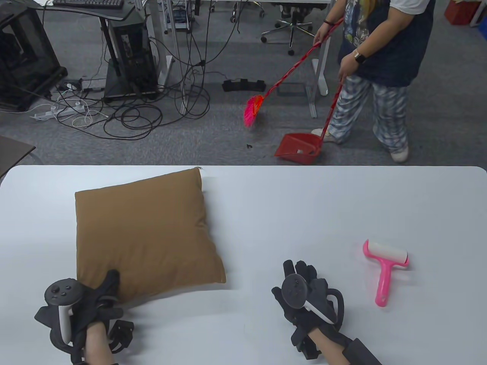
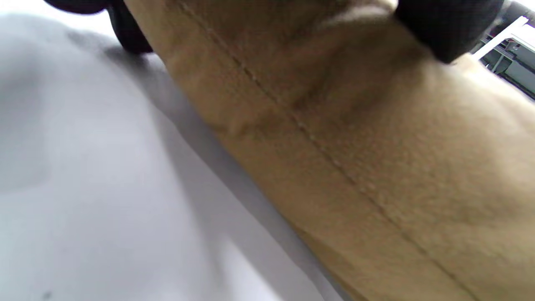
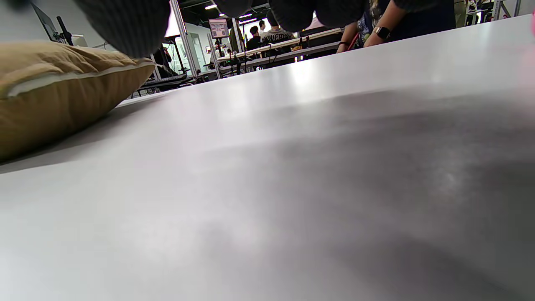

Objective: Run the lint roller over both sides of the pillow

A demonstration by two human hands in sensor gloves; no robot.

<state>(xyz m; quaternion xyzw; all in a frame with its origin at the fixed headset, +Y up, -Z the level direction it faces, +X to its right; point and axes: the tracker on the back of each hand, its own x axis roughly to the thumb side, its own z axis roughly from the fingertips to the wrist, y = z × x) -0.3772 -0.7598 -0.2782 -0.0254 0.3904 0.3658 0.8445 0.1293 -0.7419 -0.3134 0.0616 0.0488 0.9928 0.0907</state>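
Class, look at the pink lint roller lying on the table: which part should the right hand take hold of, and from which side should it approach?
Take the lint roller by its long pink handle, which points toward the table's near edge. The right hand rests open just to its left, so it would likely come from that side and wrap the handle. Avoid the white head at the far end, presumably the sticky part.

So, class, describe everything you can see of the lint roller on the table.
The lint roller is pink, plastic by its look, T-shaped, with a white roll across its head. It lies flat on the white table, head toward the far edge and handle toward the person. Nothing touches it: the right hand rests on the table to its left, apart from it.
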